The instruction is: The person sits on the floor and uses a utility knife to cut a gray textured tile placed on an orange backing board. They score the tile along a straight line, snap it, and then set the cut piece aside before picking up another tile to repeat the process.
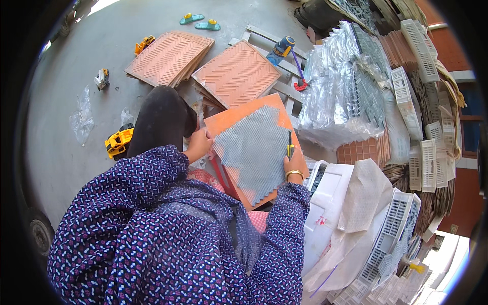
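Observation:
An orange board [238,119] lies tilted across my lap. On it is a grey, finely patterned sheet [254,152] with a stepped lower edge. My left hand [199,146] is at the board's left edge, by the sheet's left corner. Its fingers are pinched together; what they hold is too small to make out. At the right edge, my right hand [296,166] is closed round a yellow and black utility knife [290,150], which points away from me. The hand rests against the board and sheet edge.
Two stacks of ridged orange boards [170,57] lie ahead on the floor, one beside a grey slatted pallet [259,38]. Plastic-wrapped grey sheets [330,86] are piled at the right, near white crates [406,101]. A yellow toy truck [119,142] stands by my left leg.

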Tool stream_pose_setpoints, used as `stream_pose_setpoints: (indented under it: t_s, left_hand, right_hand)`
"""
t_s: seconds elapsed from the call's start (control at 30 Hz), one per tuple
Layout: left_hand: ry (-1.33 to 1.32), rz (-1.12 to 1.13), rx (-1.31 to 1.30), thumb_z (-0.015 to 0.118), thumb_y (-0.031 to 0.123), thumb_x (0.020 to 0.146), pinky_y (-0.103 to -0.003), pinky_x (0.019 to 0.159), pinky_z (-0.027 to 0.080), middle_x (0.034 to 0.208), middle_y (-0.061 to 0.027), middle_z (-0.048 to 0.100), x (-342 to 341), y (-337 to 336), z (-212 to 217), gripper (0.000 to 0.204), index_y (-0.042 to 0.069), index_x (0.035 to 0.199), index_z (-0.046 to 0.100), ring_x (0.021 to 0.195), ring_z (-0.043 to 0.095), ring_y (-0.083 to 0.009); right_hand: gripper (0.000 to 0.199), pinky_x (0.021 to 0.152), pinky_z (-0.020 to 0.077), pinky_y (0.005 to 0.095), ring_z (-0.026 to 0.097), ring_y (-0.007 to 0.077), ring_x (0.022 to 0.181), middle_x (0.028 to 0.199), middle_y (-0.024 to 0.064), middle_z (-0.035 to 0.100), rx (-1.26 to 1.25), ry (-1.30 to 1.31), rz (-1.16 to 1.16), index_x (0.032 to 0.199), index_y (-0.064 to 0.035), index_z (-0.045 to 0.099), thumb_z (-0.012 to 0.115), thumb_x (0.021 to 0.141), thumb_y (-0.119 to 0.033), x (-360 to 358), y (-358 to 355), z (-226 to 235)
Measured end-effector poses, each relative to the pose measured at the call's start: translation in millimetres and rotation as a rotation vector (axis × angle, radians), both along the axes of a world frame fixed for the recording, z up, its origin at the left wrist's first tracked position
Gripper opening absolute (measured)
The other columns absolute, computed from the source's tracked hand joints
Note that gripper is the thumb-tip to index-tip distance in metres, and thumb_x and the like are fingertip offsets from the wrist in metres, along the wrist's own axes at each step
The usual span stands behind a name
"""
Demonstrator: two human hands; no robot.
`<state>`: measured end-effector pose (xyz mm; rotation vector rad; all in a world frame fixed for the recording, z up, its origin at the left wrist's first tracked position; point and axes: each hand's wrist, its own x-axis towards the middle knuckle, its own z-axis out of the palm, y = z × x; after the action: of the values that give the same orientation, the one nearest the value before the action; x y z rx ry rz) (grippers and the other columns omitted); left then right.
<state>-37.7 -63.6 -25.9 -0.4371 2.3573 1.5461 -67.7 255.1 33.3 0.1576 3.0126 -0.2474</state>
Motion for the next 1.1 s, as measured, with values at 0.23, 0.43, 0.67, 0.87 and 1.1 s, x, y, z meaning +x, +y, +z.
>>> stream_pose_setpoints:
  t_s: [0.23,0.43,0.67,0.87,1.1]
  left_hand:
    - [0.395,-0.085,-0.344,0.058,0.008,0.072,-0.041,0.064,0.044,0.073,-0.0217,0.057,-90,32,32,0.019,-0.003,0.085,0.048,0.073,0.056,-0.0369]
    - [0.437,-0.153,-0.211,0.058,0.008,0.071,-0.039,0.065,0.044,0.076,-0.0223,0.058,-146,92,11,0.017,-0.002,0.084,0.054,0.072,0.057,-0.0350]
    - [0.374,-0.196,-0.229,0.050,0.009,0.073,-0.043,0.063,0.045,0.074,-0.0225,0.058,-150,98,21,0.012,-0.002,0.074,0.055,0.071,0.057,-0.0367]
    - [0.325,-0.318,-0.297,0.049,0.012,0.074,-0.045,0.062,0.045,0.074,-0.0228,0.058,-149,81,30,0.018,-0.003,0.072,0.058,0.070,0.058,-0.0374]
    - [0.346,-0.284,-0.387,0.056,0.006,0.065,-0.037,0.061,0.045,0.067,-0.0160,0.059,-147,81,38,0.005,0.003,0.067,0.060,0.067,0.058,-0.0301]
  right_hand:
    - [0.034,0.075,0.0419,0.0418,0.053,0.0358,0.090,0.094,0.0184,0.057,-0.053,0.025,-0.245,0.100,-0.0009,0.048,0.061,0.071,-0.014,84,4,-12]
    - [0.031,0.052,0.0474,0.0295,0.060,0.0204,0.062,0.072,0.0137,0.058,-0.894,-0.153,-0.736,0.106,0.0004,0.041,0.052,0.078,-0.005,123,7,41]
    - [0.046,0.044,0.0437,0.0225,0.052,0.0104,0.049,0.067,0.0066,0.053,-0.944,-0.024,-0.693,0.124,-0.0046,0.028,0.046,0.082,-0.009,92,-24,60]
    - [0.060,0.044,0.0461,0.0264,0.055,0.0143,0.047,0.066,0.0084,0.055,-0.880,-0.147,-0.342,0.134,-0.0106,0.018,0.044,0.080,-0.008,29,-88,55]
    - [0.058,0.046,0.0470,0.0316,0.057,0.0206,0.049,0.066,0.0120,0.057,-0.816,-0.270,-0.265,0.133,-0.0184,0.021,0.045,0.082,-0.009,-23,-117,37]
